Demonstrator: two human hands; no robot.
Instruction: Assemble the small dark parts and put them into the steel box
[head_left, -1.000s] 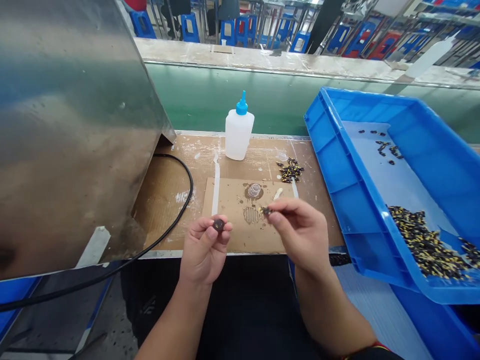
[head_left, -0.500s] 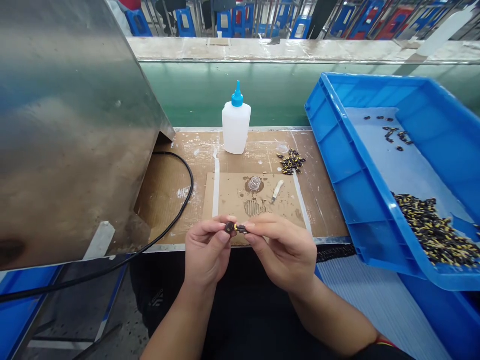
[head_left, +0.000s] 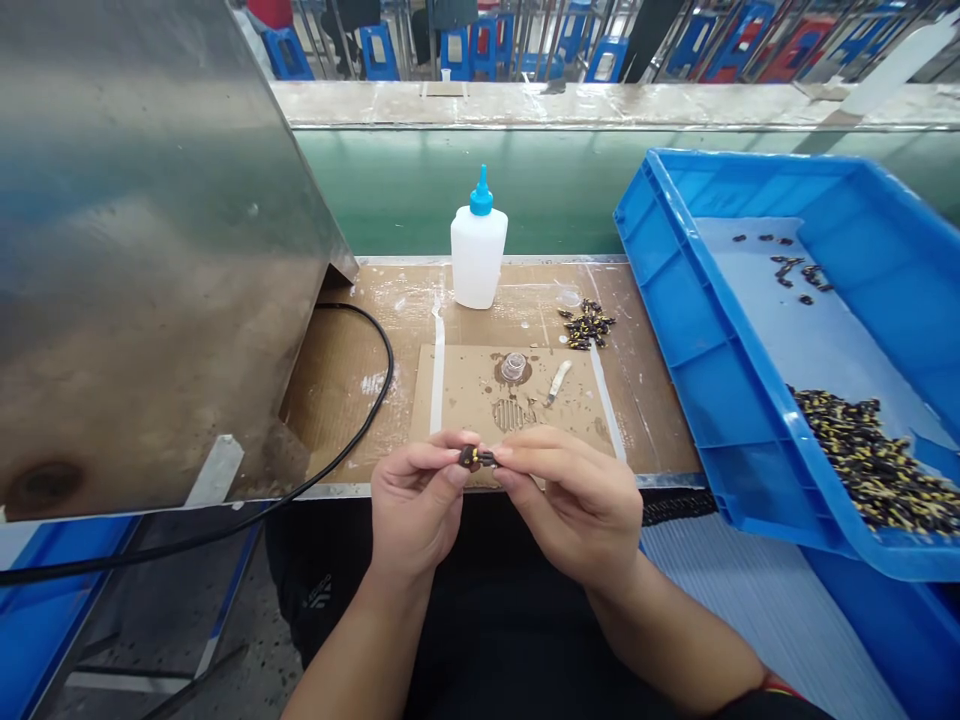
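Observation:
A small black-and-yellow figurine point(head_left: 475, 457) with a round dark end is pinched between my hands, just above the near edge of the bench. My left hand point(head_left: 420, 500) grips the round end with thumb and fingertips. At the narrower end, the thumb and fingertips of my right hand point(head_left: 570, 500) are closed on it. Beyond the hands, a small clear cup point(head_left: 514, 368) sits on a stained cardboard sheet point(head_left: 457, 385). To its right lies a small tool with a white handle point(head_left: 559, 381). Several similar black-and-yellow pieces point(head_left: 587, 324) lie heaped farther back.
A white squeeze bottle point(head_left: 478, 258) with a blue nozzle stands upright at the back. On the right, a large blue crate point(head_left: 686, 330) holds many black-and-yellow pieces point(head_left: 874, 465). A metal housing point(head_left: 150, 250) and a black cable point(head_left: 382, 390) occupy the left.
The figurine's round end has turned slightly and sits closer to the narrower part. Both hands keep their pinch. The whole view has shifted a little.

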